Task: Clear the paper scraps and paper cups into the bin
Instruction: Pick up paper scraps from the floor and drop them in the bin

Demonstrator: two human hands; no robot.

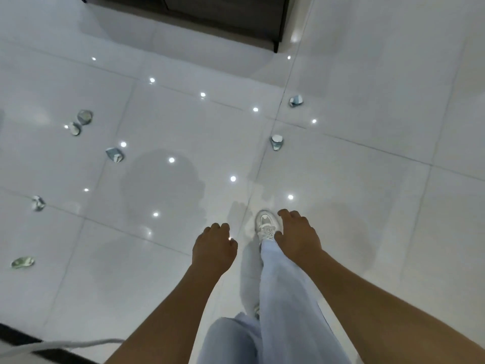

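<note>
Paper cups lie crushed on the shiny floor [367,179].
One cup [276,142] sits just ahead of the shoe [266,225]; more lie far left. Left hand [214,246] and right hand [298,236] hang loosely curled, holding nothing, ready to pick up. No bin shows.

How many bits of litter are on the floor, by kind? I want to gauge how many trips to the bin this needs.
Crumpled paper cups or scraps (too small to tell which): 7, at
Hands, both holding nothing: 2, left hand, right hand
Total litter: 7
</note>
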